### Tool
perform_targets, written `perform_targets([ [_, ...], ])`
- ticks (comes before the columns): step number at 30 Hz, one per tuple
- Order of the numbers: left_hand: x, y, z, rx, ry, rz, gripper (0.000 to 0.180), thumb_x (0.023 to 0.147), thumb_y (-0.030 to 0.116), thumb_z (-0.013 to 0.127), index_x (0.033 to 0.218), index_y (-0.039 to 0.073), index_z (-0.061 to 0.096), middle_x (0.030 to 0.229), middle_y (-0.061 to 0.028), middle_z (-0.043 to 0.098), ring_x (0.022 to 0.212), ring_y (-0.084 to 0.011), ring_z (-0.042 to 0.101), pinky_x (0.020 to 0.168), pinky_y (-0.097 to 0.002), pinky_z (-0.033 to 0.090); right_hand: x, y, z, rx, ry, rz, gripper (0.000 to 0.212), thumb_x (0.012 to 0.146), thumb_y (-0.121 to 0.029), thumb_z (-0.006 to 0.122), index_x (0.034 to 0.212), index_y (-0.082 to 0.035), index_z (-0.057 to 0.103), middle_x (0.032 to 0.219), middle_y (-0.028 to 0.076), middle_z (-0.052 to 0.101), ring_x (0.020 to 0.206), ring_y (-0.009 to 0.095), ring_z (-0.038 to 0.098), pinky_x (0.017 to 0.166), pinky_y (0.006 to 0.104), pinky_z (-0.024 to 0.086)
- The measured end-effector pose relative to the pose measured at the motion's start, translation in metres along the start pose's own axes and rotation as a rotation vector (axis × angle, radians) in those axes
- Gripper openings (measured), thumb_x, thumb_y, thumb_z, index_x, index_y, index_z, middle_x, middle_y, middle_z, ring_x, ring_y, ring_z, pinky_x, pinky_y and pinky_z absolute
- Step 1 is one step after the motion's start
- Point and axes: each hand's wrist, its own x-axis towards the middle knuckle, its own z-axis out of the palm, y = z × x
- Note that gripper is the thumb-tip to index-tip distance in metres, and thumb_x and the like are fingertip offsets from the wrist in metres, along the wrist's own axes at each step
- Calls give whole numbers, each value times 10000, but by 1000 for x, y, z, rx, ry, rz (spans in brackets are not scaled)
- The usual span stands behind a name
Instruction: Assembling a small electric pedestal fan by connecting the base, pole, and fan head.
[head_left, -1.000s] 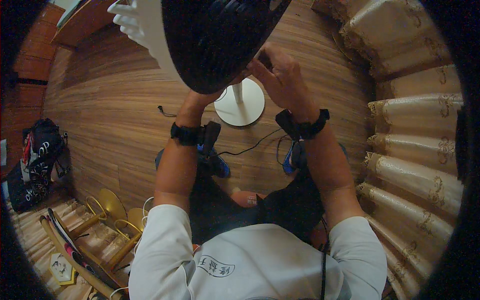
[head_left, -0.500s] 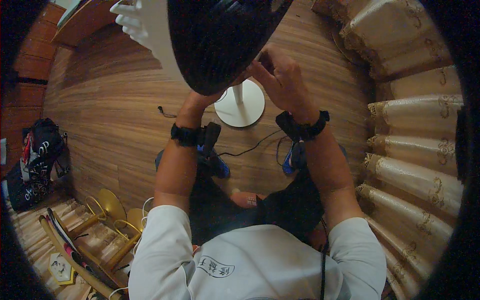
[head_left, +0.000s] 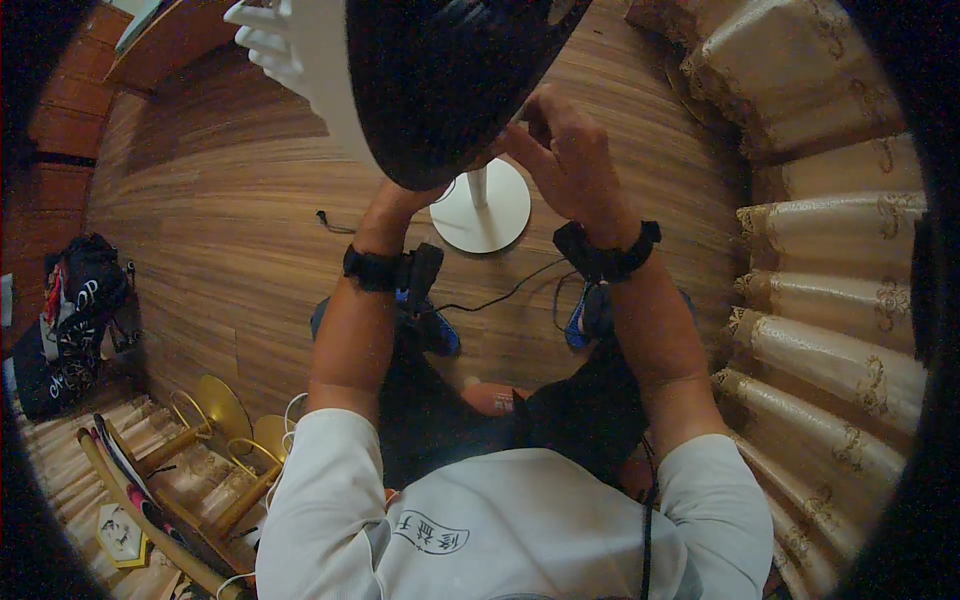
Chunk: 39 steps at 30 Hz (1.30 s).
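A white pedestal fan, as it appears, stands in front of me, its dark round face (head_left: 440, 95) tilted and white slats (head_left: 265, 40) showing at its back. Its white pole rises from a round white base (head_left: 480, 225) on the floor. My left hand (head_left: 412, 195) reaches under the lower edge of the dark face, which hides its fingers. At the right of that edge my right hand (head_left: 565, 150) is closed, thumb and bent fingers drawn together near the pole's upper part. What they grip is hidden. Each wrist wears a black strap with a small dark block.
Patterned cream curtains (head_left: 830, 310) hang along the right. A thin black cable (head_left: 510, 293) crosses the wooden floor between my feet. A black bag (head_left: 75, 310) sits at the left, and a gold-coloured rack (head_left: 185, 450) stands at the lower left.
The fan's dark face and white back have shifted slightly to the right. Both hands have stayed almost where they were.
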Motion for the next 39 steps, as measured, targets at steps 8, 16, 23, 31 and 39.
perform_targets([
  [8,1,3,2,-8,6,-6,307,871,117,758,1160,45,687,1101,-73,698,976,-183,638,872,-332,533,0,5,2,112,1,-21,357,889,-375,714,948,-52,575,773,139,622,681,326,648,604,412,516],
  [16,0,-2,1,-112,-36,-29,330,895,86,724,1210,27,648,1141,-92,679,1010,-179,643,905,-323,537,-3,12,6,207,-65,-46,178,930,-239,668,1019,-101,598,795,131,593,658,312,616,557,421,496],
  [23,-1,-7,0,-371,-61,-88,371,893,47,712,1250,13,618,1181,-96,661,1061,-187,642,942,-324,541,-5,15,12,276,-93,24,217,951,-294,639,1026,-92,611,768,135,582,650,312,602,557,427,477],
  [31,-3,-12,-11,-3,-125,32,418,979,158,615,1354,9,503,1313,-110,568,1186,-204,545,1086,-341,429,-5,8,7,233,-48,114,365,915,-368,697,948,-20,592,743,123,638,672,235,617,587,360,474],
  [39,2,32,8,54,6,76,372,854,122,780,1202,49,671,1179,-92,675,1042,-186,639,896,-328,550,-3,13,8,274,19,71,372,873,-368,740,914,-31,588,725,146,629,641,279,624,583,391,476],
])
